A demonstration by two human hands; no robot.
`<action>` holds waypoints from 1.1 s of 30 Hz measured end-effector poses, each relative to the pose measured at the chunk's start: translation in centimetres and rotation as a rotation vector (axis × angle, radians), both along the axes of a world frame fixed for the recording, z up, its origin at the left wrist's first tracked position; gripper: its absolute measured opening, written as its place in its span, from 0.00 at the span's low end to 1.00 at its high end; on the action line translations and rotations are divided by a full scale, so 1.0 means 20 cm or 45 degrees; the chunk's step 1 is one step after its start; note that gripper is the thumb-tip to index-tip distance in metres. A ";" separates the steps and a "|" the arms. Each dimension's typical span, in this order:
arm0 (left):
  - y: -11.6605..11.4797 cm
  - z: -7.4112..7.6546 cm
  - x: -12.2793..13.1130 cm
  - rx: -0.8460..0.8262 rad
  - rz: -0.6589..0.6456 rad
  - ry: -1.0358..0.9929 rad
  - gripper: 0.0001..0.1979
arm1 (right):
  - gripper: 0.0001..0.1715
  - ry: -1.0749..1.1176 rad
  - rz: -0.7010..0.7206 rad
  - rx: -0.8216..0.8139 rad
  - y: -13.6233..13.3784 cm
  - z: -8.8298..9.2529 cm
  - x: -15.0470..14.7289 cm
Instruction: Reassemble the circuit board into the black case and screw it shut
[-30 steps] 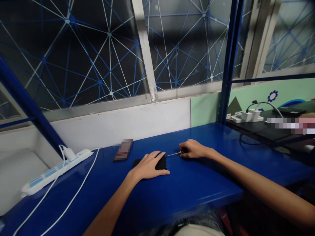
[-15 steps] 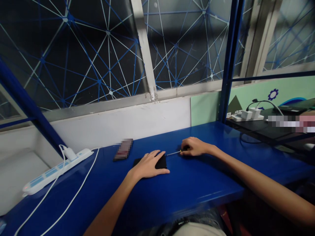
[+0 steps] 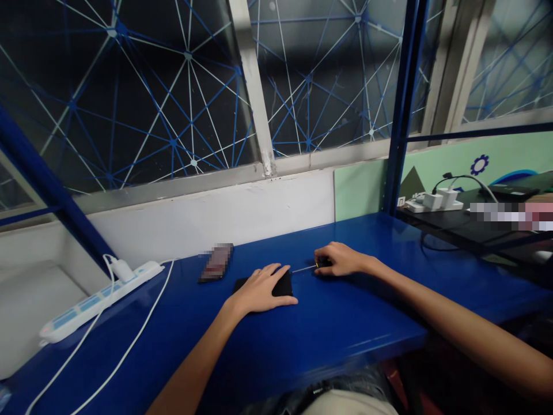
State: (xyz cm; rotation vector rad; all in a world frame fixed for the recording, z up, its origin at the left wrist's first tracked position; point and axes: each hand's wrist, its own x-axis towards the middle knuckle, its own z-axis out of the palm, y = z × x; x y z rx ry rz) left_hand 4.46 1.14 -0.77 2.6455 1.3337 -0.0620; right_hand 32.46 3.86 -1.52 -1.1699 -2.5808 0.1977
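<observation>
My left hand [image 3: 262,289] lies flat with fingers spread over a black, flat, box-like object [image 3: 283,285] on the blue table [image 3: 268,349]. Its thumb points right, along the near side of the object. Most of the object is covered by the hand, so its kind cannot be told. To the right, my right hand [image 3: 339,259] is closed around the dark handle of a screwdriver [image 3: 304,269] with a yellow band. The thin metal shaft points left, low over the tabletop, and its tip is at the right edge of the black object.
A phone-like dark slab [image 3: 216,262], partly blurred out, lies behind my left hand. At the left are a white power strip [image 3: 93,308] and a white cable [image 3: 144,328]. Blue metal posts [image 3: 401,109] frame the table. Another power strip [image 3: 432,204] with chargers stands on the black desk at right.
My right hand has shifted very slightly to the left with the screwdriver in it. My left hand and the black object stay in place.
</observation>
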 end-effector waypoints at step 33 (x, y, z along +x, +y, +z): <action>-0.05 0.03 0.03 0.159 -0.145 -0.282 0.34 | 0.19 0.014 -0.049 -0.029 0.03 0.01 0.04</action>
